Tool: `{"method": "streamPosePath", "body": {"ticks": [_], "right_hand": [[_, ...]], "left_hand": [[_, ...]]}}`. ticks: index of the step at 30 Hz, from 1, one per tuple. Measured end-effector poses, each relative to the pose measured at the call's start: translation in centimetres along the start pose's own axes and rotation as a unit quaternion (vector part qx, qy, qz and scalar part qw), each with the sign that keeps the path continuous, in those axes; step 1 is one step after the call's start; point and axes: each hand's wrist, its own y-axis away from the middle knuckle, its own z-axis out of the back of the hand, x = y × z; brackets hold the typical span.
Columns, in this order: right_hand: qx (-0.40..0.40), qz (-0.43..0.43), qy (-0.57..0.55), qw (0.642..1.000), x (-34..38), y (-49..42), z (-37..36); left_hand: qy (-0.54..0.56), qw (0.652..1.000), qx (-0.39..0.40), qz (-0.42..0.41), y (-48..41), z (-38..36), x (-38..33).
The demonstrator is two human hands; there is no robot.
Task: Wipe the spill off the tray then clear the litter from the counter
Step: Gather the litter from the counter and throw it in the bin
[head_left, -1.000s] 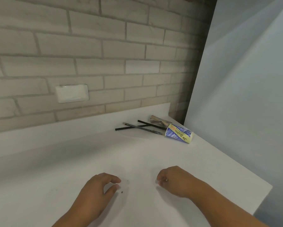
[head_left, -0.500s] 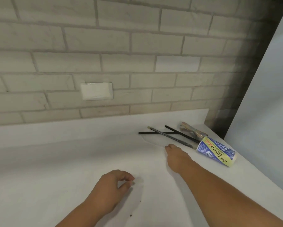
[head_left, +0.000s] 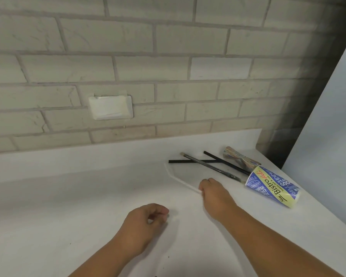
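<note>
Litter lies at the back right of the white counter [head_left: 68,196]: a blue and yellow paper cup [head_left: 272,186] on its side, two black straws [head_left: 190,161], a dark pen [head_left: 208,166] and a crumpled wrapper [head_left: 238,156]. A thin white bent straw [head_left: 178,179] lies in front of them. My right hand [head_left: 214,193] reaches forward and pinches the near end of that white straw. Nearer to me, my left hand [head_left: 142,224] hovers over the counter with fingers loosely curled and nothing visible in it. No tray is in view.
A brick wall with a white cover plate [head_left: 110,106] runs along the back of the counter. A tall white panel [head_left: 328,116] stands at the right, beyond the counter's right edge. Small dark specks [head_left: 168,256] dot the counter near me.
My right hand has reached from beside the left hand toward the litter and taken the end of the white straw. The view has shifted nearer to the litter. The left hand has stayed put.
</note>
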Motion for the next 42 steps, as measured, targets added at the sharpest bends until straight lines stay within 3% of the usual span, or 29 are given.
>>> {"method": "streamPosePath", "body": {"ticks": [3,6,10,12,15,18,21,24,31,37,42], "right_hand": [[0.009,0.082,-0.125,0.989,2.1,2.0,0.5],[0.059,0.174,-0.173,0.968,4.7,3.8,0.9],[0.111,0.203,-0.171,0.958,5.6,3.5,1.0],[0.067,0.211,-0.148,0.964,4.5,2.3,0.9],[0.008,0.103,-0.091,0.99,1.1,-0.3,0.6],[0.032,-0.012,0.028,0.999,-1.6,-2.6,1.3],[0.089,-0.046,0.13,0.986,-2.1,-3.7,2.4],[0.136,-0.093,0.162,0.973,-2.0,-4.0,3.2],[0.108,-0.085,0.201,0.97,-1.7,-3.5,2.7],[0.057,-0.015,0.083,0.995,-1.1,-2.1,1.8],[0.043,0.048,-0.191,0.979,3.1,0.6,2.3]], "left_hand": [[0.142,0.987,-0.036,0.068,-0.8,-0.1,-0.6],[0.309,0.941,-0.051,0.128,-1.3,-0.1,-1.6],[0.375,0.912,-0.103,0.128,-1.0,0.1,-1.9],[0.391,0.905,-0.117,0.122,-0.7,0.3,-1.8],[0.399,0.902,-0.123,0.114,-0.1,1.0,-1.7],[0.389,0.907,-0.12,0.11,0.5,1.3,-1.5],[0.378,0.913,-0.114,0.106,0.8,1.2,-1.4],[0.363,0.92,-0.104,0.102,1.1,1.0,-1.5],[0.352,0.926,-0.092,0.105,1.3,1.0,-1.4],[0.354,0.925,-0.082,0.116,1.3,0.7,-1.5],[0.386,0.908,-0.092,0.133,0.7,0.2,-1.7]]}}
